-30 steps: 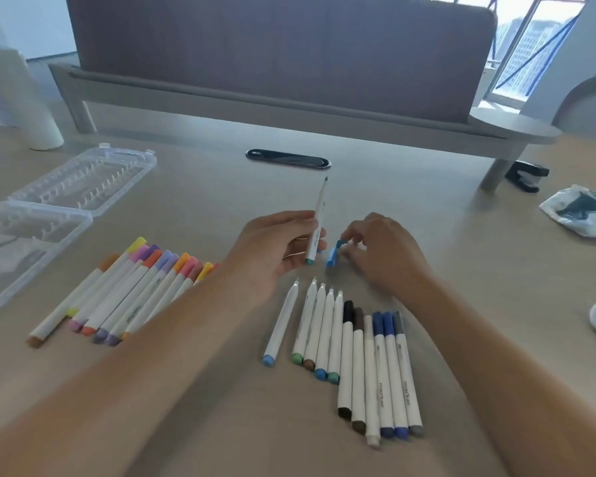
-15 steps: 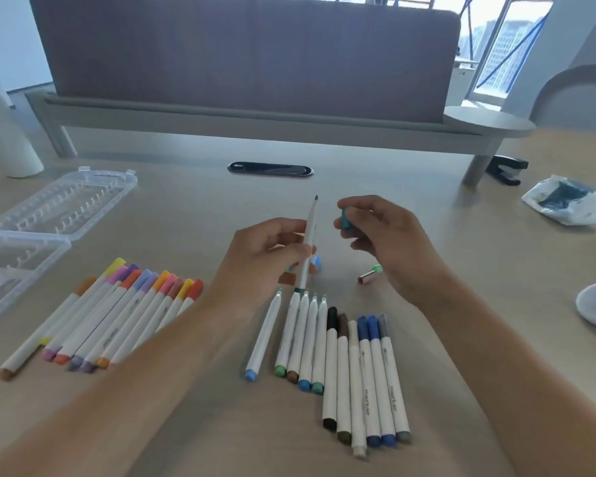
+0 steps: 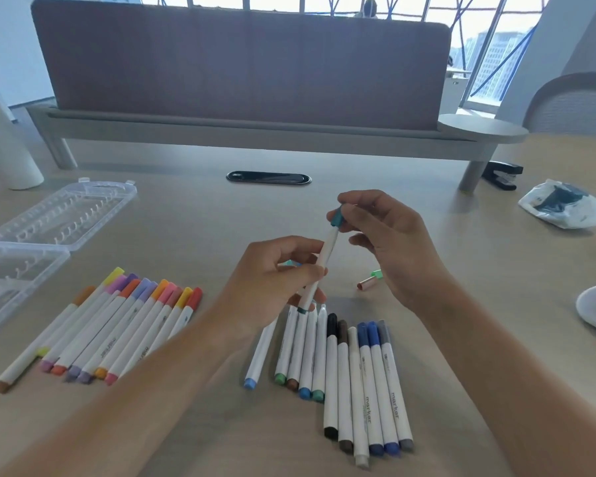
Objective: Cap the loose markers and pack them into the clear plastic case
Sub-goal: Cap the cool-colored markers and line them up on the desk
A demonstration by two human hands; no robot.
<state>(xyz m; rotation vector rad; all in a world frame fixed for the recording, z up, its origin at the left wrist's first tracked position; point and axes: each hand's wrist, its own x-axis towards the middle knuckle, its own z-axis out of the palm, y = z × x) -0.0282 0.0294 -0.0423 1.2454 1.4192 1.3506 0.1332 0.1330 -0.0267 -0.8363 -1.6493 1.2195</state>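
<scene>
White-barrelled markers lie nearest on the wooden table (image 3: 461, 339): a capped row (image 3: 365, 387) with black, brown, white, blue and grey caps at near centre-right, and just left of it five uncapped markers (image 3: 298, 352) with coloured tail ends. Further left, a fan of capped markers (image 3: 117, 325) in yellow, pink, orange and purple spreads toward the near left edge.

Above the uncapped ones, the left hand (image 3: 272, 287) grips a white marker (image 3: 319, 270) around its lower barrel, holding it nearly upright. The right hand (image 3: 393, 242) pinches a teal cap (image 3: 337, 217) between thumb and fingertips, set at the marker's upper tip; whether it is fully seated cannot be told.

On the table between the hands' far side lie loose caps: a pinkish one (image 3: 366, 282) and a green one (image 3: 377, 273) just beside it.

At far left the clear plastic case (image 3: 49, 228) sits open, lid laid flat. Beyond, a dark oval cable grommet (image 3: 268, 177), then a grey divider panel (image 3: 241, 63).
</scene>
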